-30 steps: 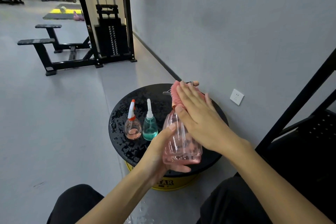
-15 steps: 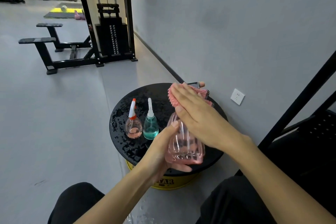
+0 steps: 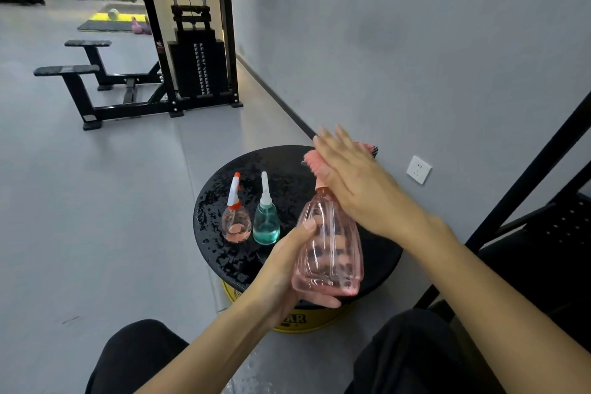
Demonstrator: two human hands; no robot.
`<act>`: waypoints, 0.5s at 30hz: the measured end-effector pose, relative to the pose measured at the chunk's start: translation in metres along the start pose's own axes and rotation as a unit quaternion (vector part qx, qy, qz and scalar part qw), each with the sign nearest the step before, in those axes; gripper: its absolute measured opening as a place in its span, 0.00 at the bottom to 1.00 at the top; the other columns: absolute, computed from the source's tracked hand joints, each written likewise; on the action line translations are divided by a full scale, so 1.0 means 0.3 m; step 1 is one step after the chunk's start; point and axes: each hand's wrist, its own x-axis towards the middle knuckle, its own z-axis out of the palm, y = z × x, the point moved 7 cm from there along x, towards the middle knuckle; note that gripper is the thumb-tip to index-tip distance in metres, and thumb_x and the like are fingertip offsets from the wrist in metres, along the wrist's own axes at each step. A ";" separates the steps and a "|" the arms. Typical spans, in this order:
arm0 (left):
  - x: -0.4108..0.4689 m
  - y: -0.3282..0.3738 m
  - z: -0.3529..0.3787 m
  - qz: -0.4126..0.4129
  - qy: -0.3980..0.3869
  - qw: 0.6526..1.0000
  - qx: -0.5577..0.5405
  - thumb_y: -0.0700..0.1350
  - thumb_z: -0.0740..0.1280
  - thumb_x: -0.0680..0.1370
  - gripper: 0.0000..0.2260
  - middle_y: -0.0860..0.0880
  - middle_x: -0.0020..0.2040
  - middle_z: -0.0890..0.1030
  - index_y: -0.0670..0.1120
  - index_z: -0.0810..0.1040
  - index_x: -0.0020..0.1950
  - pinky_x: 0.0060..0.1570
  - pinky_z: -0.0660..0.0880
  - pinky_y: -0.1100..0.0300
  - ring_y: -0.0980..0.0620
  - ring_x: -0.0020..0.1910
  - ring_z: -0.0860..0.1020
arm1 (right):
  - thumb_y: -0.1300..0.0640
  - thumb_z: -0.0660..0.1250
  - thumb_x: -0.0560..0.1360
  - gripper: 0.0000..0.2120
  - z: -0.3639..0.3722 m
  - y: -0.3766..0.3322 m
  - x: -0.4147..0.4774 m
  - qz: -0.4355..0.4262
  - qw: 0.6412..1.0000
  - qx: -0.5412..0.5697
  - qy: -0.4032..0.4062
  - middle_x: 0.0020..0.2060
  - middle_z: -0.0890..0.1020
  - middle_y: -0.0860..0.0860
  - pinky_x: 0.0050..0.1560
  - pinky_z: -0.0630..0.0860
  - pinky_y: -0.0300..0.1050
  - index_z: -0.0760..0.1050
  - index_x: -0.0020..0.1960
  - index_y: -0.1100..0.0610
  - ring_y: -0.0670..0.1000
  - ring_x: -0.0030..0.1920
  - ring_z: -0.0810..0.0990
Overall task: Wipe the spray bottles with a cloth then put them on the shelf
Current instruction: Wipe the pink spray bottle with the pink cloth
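My left hand (image 3: pixel 281 269) grips a large clear pink spray bottle (image 3: pixel 329 249) by its lower body, holding it above the black round table (image 3: pixel 224 253). With fingers straight, my right hand (image 3: pixel 355 179) presses a pink cloth (image 3: pixel 311 160) flat against the bottle's spray head, which is hidden beneath it. Side by side on the table's left part stand a small pink bottle with an orange-and-white nozzle (image 3: pixel 236 221) and a small teal bottle with a white nozzle (image 3: pixel 266 221).
The table top is wet and sits on a yellow drum (image 3: pixel 300 320). A black metal shelf frame (image 3: pixel 543 217) rises at the right, next to a grey wall with a socket (image 3: pixel 419 169). A gym cable machine (image 3: pixel 195 51) and benches stand at the back left.
My right hand and the cloth have slid up and away along the bottle's spray head. My left hand has kept its hold on the bottle's body.
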 end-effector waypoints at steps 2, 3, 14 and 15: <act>0.000 -0.008 0.009 -0.004 -0.005 1.000 -0.005 0.65 0.67 0.65 0.29 0.44 0.54 0.85 0.52 0.78 0.62 0.30 0.82 0.53 0.44 0.44 0.85 | 0.46 0.44 0.83 0.26 -0.019 0.031 0.021 0.030 0.999 0.000 0.024 0.79 0.48 0.46 0.78 0.41 0.48 0.49 0.79 0.53 0.44 0.77 0.40; 0.000 -0.009 0.011 -0.004 -0.007 1.000 -0.009 0.64 0.67 0.66 0.27 0.44 0.53 0.85 0.52 0.79 0.60 0.30 0.82 0.52 0.44 0.44 0.85 | 0.47 0.44 0.83 0.26 -0.019 0.035 0.024 0.036 0.999 0.004 0.029 0.79 0.48 0.47 0.78 0.41 0.48 0.49 0.79 0.54 0.44 0.78 0.40; 0.002 -0.005 0.022 0.002 -0.010 1.000 0.013 0.65 0.67 0.64 0.30 0.46 0.56 0.85 0.53 0.77 0.63 0.30 0.82 0.53 0.45 0.48 0.85 | 0.48 0.46 0.84 0.25 -0.011 0.062 0.024 0.046 0.995 0.069 0.055 0.79 0.51 0.47 0.77 0.40 0.44 0.51 0.79 0.54 0.44 0.78 0.43; 0.003 0.000 0.026 0.008 -0.012 1.000 0.015 0.65 0.67 0.65 0.29 0.46 0.54 0.85 0.54 0.77 0.62 0.31 0.82 0.52 0.45 0.47 0.85 | 0.49 0.47 0.84 0.25 -0.015 0.065 0.034 0.056 0.994 0.075 0.061 0.79 0.52 0.47 0.76 0.39 0.43 0.51 0.78 0.55 0.44 0.78 0.43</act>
